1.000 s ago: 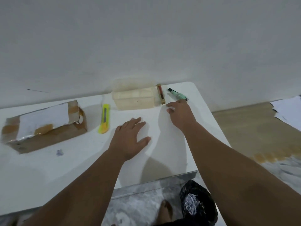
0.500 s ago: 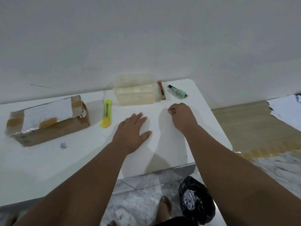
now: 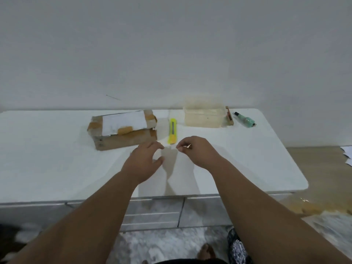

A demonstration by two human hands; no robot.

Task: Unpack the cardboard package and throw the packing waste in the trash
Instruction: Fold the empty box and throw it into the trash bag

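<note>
Empty grip, both hands (image 3: pixel 144 161) near yellow cutter (image 3: pixel 172 131), table (image 3: pixel 57 159) edge close.

On the white table (image 3: pixel 57 159) lay one taped brown cardboard package (image 3: pixel 122 128), one yellow utility knife (image 3: pixel 173 130), one translucent plastic box (image 3: pixel 203 117), one small green bottle (image 3: pixel 246 121) and one brown stick-shaped item (image 3: pixel 229 116).

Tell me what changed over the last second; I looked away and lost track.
The left hand lifted off the table, fingers spread. The right hand drew back from near the green bottle toward the yellow cutter, fingers now pinched; nothing clearly held. The camera shifted too. The box, cutter, clear container and bottle stayed put, untouched.
</note>
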